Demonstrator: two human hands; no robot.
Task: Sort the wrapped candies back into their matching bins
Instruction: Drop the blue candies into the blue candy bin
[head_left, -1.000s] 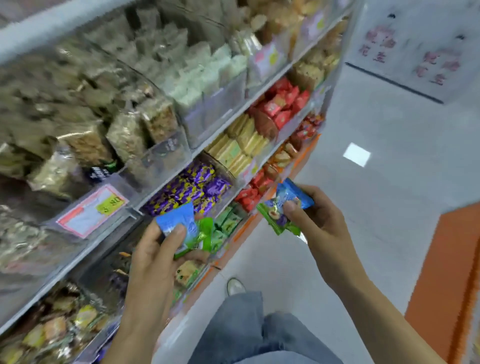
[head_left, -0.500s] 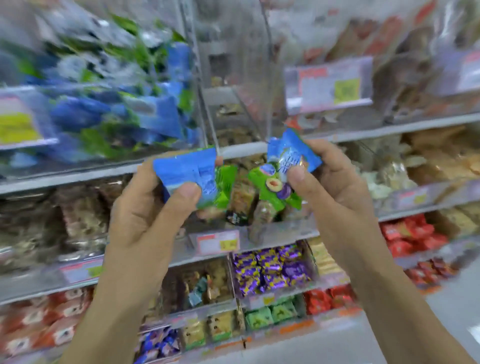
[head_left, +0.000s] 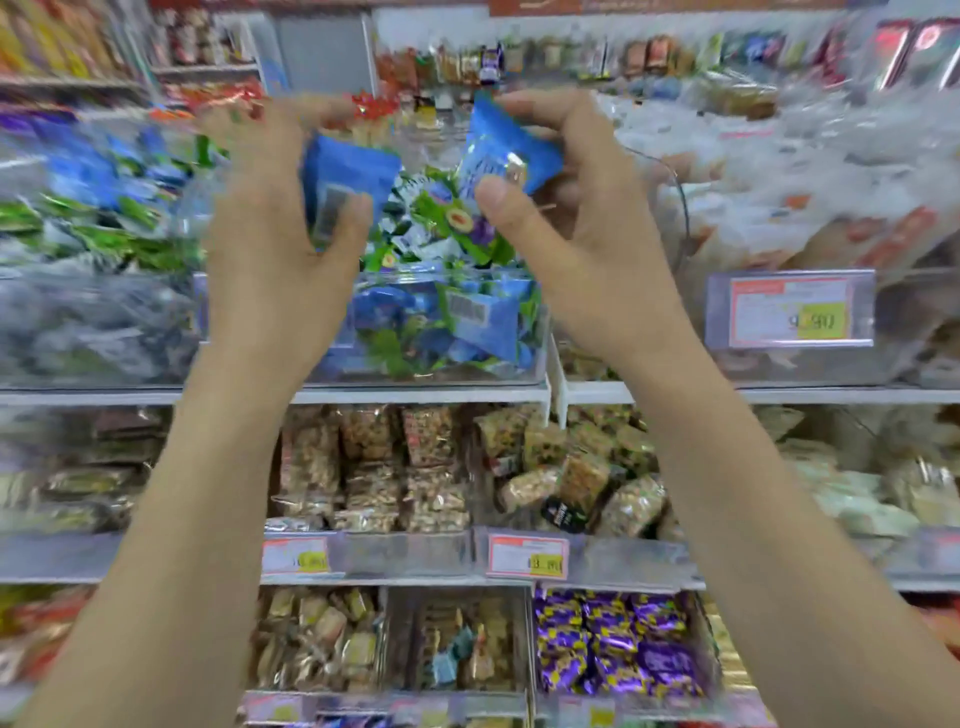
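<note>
Left hand (head_left: 280, 218) pinches a blue-and-green wrapped candy (head_left: 345, 182) between thumb and fingers, barcode side outward; its print is too blurred to read. Right hand (head_left: 576, 208) grips a second candy (head_left: 498, 171) of the same blue-and-green wrapper, showing a nut picture. Both candies are held just above the open top of a clear bin (head_left: 441, 332) filled with matching blue-and-green wrappers, one showing a barcode. Right of this bin, a price tag (head_left: 789, 309) reads roughly "9.90". On the shelf below the bin, a tag (head_left: 527, 556) reads roughly "13.90"; lower still lie purple candies (head_left: 613, 639). Half a second earlier the hands held the same two candies lower, in front of a nut-bar shelf, with the blue-and-green bin up to their left.
</note>
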